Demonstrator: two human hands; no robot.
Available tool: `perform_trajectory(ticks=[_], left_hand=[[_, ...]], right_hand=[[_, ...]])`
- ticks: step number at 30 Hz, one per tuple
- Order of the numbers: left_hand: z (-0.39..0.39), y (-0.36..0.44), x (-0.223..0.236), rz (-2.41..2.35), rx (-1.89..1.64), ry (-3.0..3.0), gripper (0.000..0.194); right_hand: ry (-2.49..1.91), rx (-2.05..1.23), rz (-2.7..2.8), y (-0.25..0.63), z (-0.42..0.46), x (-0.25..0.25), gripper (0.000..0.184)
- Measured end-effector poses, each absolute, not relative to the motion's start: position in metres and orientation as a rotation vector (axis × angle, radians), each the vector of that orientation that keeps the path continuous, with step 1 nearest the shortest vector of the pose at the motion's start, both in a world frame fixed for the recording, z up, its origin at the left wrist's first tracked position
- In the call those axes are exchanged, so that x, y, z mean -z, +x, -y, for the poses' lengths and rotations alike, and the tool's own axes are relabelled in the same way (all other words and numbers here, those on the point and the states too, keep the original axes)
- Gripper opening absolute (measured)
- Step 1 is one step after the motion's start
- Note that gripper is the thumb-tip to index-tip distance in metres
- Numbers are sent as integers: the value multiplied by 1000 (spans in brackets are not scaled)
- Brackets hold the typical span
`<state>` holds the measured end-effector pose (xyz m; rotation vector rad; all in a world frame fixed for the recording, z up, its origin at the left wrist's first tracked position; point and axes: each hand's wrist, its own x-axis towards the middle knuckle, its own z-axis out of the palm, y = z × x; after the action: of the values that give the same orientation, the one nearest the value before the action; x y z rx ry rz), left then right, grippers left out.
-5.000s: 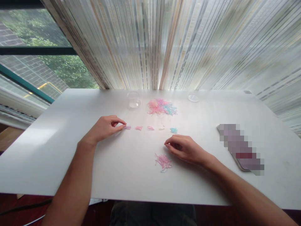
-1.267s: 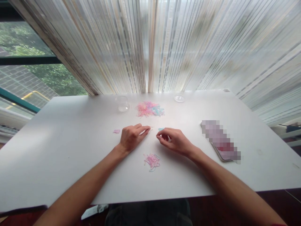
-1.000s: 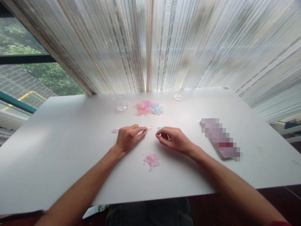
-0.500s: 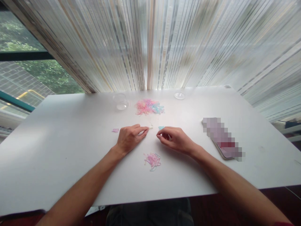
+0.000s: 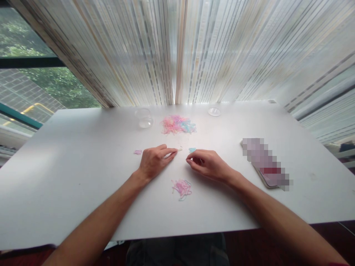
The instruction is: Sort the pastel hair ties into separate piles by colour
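My left hand [image 5: 157, 160] rests over the middle of the white table, thumb and index finger closed at a small pale yellow rubber band [image 5: 180, 148]. Its fingertips hide part of the band. Just to the right, my right hand [image 5: 204, 162] is closed with fingers curled and thumb meeting the index finger; whatever may lie between those tips is hidden. Light blue rubber bands [image 5: 192, 150] lie right behind its knuckles. A few purple bands [image 5: 138, 152] sit left of my left hand. Nearer to me lies a mostly pink pile of bands [image 5: 182, 188].
A larger mixed pile of pastel bands [image 5: 177, 124] is spread farther back on the white table [image 5: 83, 207]. Behind my left hand stands a clear round container [image 5: 145, 121], with a clear lid [image 5: 214, 111] at the back right. A blurred-out phone [image 5: 266, 164] lies to the right.
The whole view has shifted slightly. My left fingertips cover a bit more of the pale yellow band; both hands otherwise keep nearly the same pose and place.
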<state>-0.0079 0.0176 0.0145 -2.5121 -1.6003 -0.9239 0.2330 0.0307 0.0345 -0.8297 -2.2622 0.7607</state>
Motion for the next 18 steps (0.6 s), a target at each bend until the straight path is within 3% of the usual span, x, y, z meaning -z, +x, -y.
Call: perform_trajectory(ticks=[18], left_hand=[[-19, 2, -18, 1712, 800, -2433, 23]], right_hand=[[-829, -763, 2288, 232, -30, -35, 12]])
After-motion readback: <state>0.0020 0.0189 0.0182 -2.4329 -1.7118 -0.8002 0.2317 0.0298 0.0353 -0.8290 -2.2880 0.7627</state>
